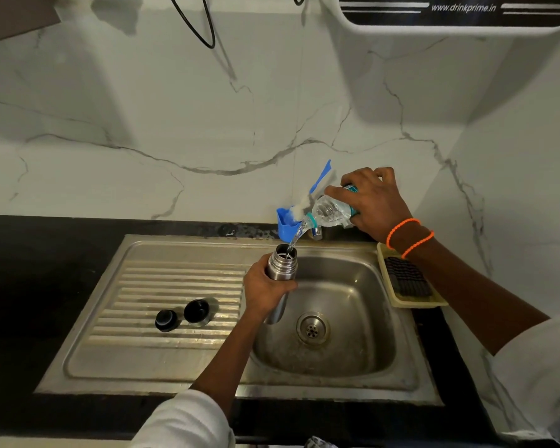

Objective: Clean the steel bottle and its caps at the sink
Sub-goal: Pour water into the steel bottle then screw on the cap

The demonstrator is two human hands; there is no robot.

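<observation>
steel bottle (280, 265) at frame centre, gripped upright by the left hand (264, 291) over the sink (324, 318) to catch water the right hand (374, 200) tips from a gripped plastic bottle (332, 211); both caps (183, 315) wait lower left, on the drainboard.

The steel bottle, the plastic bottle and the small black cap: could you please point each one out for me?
steel bottle (280, 265), head view, threaded neck.
plastic bottle (332, 210), head view, clear shoulder.
small black cap (166, 320), head view, top face.
</observation>
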